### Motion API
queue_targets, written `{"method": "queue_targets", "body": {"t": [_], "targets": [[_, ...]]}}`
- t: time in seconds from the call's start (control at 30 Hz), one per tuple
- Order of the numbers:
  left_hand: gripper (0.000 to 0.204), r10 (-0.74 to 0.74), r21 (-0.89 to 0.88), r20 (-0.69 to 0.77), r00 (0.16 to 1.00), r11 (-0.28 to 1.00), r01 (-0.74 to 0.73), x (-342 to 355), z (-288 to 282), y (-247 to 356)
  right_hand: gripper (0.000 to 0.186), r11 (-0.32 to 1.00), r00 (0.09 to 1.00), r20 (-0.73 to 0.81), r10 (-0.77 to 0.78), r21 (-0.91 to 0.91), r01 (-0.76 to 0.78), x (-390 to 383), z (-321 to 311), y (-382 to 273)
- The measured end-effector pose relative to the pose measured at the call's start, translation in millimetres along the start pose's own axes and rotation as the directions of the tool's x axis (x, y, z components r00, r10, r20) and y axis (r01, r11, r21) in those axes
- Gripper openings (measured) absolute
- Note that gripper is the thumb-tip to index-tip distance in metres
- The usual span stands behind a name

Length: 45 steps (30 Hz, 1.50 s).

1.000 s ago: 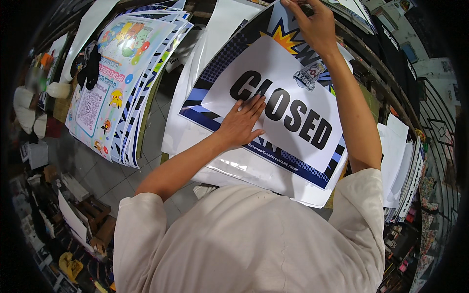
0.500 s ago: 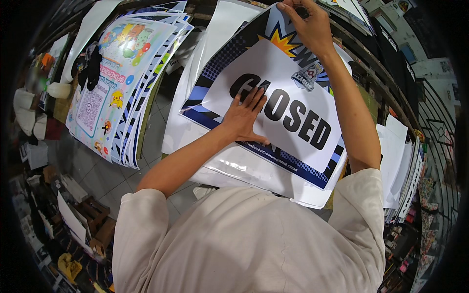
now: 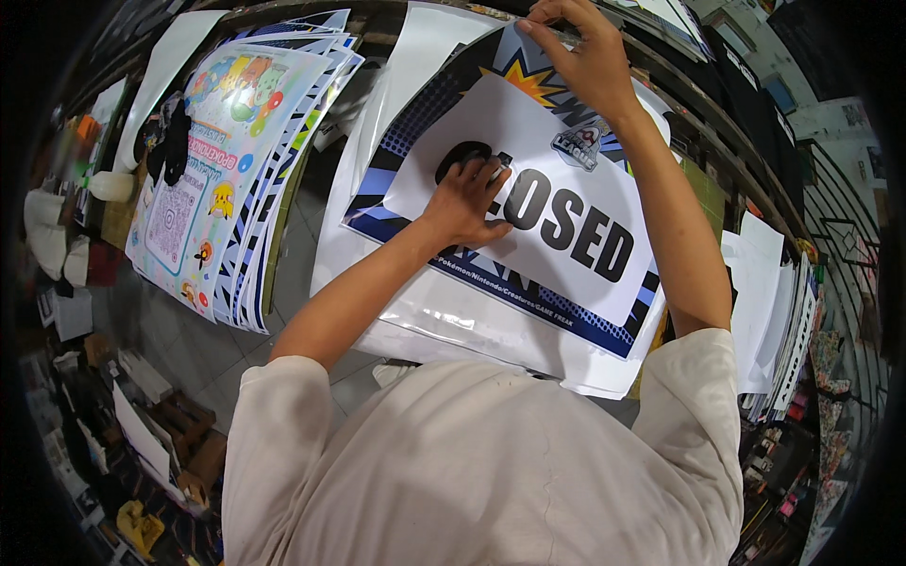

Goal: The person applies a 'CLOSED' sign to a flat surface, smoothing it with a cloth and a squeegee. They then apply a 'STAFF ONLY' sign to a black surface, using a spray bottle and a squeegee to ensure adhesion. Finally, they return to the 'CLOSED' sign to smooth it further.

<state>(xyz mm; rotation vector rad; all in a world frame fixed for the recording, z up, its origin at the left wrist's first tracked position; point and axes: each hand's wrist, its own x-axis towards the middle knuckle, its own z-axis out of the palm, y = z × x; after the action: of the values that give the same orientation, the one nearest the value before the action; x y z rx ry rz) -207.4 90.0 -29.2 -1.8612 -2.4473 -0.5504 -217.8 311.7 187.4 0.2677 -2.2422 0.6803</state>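
A white sign sheet with large black lettering lies over a blue, black and yellow printed poster in front of me. My left hand rests on the left part of the sign, fingers apart and slightly bent, covering some letters. At the poster's far edge, my right hand pinches the poster between thumb and fingers, and that edge is lifted and curved. Beneath them is a stack of white, glossy sheets. Part of the right fingers is cut off by the frame's top.
To the left, a stack of colourful cartoon posters has a black cloth-like item on it. More stacked sheets stand at right, beside a dark metal grille. Boxes and clutter fill the lower left above grey floor tiles.
My left hand has shifted slightly left, its fingers more bent. The right hand has moved a little left and up, still pinching the poster's edge. The whole view has shifted slightly.
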Motion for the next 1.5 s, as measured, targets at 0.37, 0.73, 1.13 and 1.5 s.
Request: {"method": "queue_targets", "body": {"t": [0.37, 0.73, 1.13, 1.5], "targets": [[0.099, -0.101, 0.042, 0.098, 0.990, 0.994, 0.097, 27.3, -2.0, 5.4, 0.015, 0.995, 0.996, 0.040, -0.078, -0.053, 0.080, -1.6, -5.5, -9.4], [0.061, -0.150, 0.073, 0.080, 0.985, 0.987, 0.145, 50.7, 5.0, -3.7, 0.017, 0.980, 0.988, 0.070, -0.138, -0.137, 0.147, -7.8, -4.0, -9.4], [0.041, 0.057, 0.253, -0.140, 0.989, 0.967, -0.020, 64.8, 28.3, -36.2, 0.027, 0.872, 0.974, 0.154, -0.165, -0.438, 0.217, -6.3, -2.2, -8.9], [0.050, -0.088, 0.000, -0.023, 0.996, 0.996, 0.088, 77.1, 17.5, -50.4, 0.050, 0.871, 0.913, 0.178, 0.368, -0.411, -0.271, -211.6, 21.6, -23.4]]}}
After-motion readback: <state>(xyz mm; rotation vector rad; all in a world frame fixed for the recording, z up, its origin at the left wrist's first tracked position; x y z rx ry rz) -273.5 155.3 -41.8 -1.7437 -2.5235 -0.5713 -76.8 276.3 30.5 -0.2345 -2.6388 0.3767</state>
